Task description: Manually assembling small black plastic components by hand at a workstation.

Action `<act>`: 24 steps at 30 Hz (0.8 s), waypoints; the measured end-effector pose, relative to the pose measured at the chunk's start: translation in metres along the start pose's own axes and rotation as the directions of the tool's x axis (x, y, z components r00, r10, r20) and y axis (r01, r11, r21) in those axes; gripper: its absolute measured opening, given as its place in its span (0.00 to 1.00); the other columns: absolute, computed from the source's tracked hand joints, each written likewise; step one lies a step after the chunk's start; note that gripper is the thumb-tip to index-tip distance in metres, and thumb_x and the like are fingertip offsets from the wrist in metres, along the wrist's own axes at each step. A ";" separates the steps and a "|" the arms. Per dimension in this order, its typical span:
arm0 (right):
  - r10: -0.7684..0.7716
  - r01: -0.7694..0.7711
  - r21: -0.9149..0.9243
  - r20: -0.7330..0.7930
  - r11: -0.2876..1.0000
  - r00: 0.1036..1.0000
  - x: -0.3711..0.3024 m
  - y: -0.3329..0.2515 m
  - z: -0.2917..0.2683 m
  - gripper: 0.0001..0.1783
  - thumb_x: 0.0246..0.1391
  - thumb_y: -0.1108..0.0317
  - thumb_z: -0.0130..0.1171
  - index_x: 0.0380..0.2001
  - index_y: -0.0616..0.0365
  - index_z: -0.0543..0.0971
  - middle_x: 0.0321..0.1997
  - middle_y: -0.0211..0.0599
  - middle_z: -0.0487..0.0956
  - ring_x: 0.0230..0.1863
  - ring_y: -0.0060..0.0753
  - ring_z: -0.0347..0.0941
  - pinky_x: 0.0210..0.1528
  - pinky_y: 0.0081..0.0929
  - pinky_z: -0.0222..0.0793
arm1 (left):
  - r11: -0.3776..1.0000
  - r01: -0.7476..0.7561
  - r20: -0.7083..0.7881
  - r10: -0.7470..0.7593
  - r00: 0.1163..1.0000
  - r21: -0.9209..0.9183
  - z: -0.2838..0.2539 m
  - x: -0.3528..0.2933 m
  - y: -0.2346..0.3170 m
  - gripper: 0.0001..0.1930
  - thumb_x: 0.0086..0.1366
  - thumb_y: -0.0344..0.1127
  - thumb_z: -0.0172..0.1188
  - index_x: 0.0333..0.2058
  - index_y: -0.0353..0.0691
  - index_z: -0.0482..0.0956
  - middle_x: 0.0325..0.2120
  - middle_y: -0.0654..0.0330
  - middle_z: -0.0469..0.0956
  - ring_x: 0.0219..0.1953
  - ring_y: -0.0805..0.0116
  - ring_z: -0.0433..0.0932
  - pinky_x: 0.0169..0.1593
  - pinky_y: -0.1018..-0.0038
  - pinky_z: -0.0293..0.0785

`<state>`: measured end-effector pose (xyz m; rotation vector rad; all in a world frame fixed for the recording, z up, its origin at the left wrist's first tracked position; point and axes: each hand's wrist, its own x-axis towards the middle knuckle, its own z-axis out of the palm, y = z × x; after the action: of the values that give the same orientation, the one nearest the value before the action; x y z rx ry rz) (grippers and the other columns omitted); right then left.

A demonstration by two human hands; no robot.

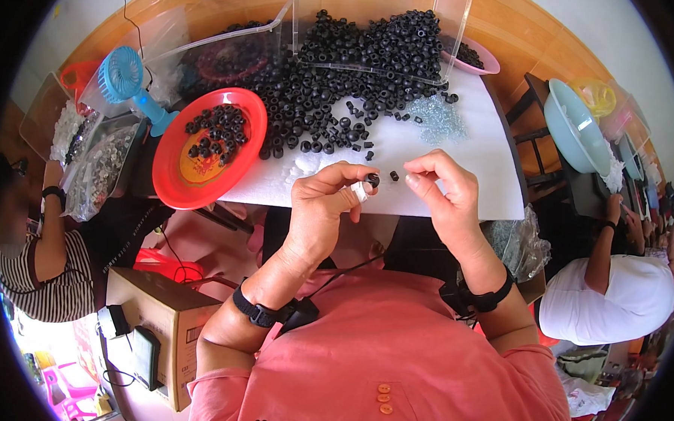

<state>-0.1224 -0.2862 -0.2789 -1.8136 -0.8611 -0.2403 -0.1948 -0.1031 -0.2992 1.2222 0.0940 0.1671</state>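
Your left fingers point(345, 172) clamp a glossy black bead point(371, 180); whether your right fingers point(432, 162) grip anything, I cannot tell. Loose dark beads point(304, 96) crowd the tabletop point(478, 168).

By the near edge of the white desk point(492, 183), the left hand point(314, 209) pinches a black bead point(372, 180), white wrapping point(361, 191) on one finger. The right hand point(450, 202) hovers near it, thumb and index tips close together; any grip is too fine to tell. A red plate point(165, 180) holding black pieces sits left along that edge. A black heap point(311, 108) spreads toward the far edge, pale blue beads point(437, 121) at its right.
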 end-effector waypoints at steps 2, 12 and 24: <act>-0.009 0.010 -0.023 0.014 1.000 1.000 -0.001 0.000 -0.001 0.05 0.53 0.81 0.59 0.34 0.64 0.77 0.30 0.37 0.77 0.30 0.29 0.76 0.35 0.23 0.71 | 1.000 -0.005 0.006 0.005 1.000 -0.019 0.001 -0.001 -0.002 0.10 0.61 0.23 0.61 0.42 0.29 0.81 0.32 0.54 0.81 0.25 0.75 0.74 0.27 0.81 0.68; -0.189 0.190 0.007 -0.016 0.982 0.982 -0.001 -0.006 0.021 0.08 0.49 0.83 0.61 0.34 0.62 0.77 0.29 0.37 0.74 0.27 0.33 0.74 0.28 0.26 0.69 | 0.995 -0.034 0.015 0.035 0.999 -0.089 0.002 -0.002 -0.005 0.10 0.61 0.21 0.61 0.41 0.34 0.82 0.31 0.63 0.80 0.23 0.79 0.71 0.27 0.83 0.68; -0.269 0.264 -0.096 -0.047 0.960 0.962 0.002 -0.017 0.019 0.10 0.45 0.80 0.63 0.33 0.61 0.78 0.28 0.38 0.74 0.26 0.38 0.73 0.27 0.31 0.68 | 0.995 -0.029 0.051 0.034 0.998 -0.093 0.003 -0.002 -0.006 0.08 0.62 0.22 0.60 0.40 0.33 0.81 0.33 0.62 0.81 0.23 0.78 0.72 0.27 0.83 0.69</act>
<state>-0.1366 -0.2661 -0.2734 -1.7594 -1.0673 -0.5097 -0.1962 -0.1082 -0.3040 1.1359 0.0213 0.1652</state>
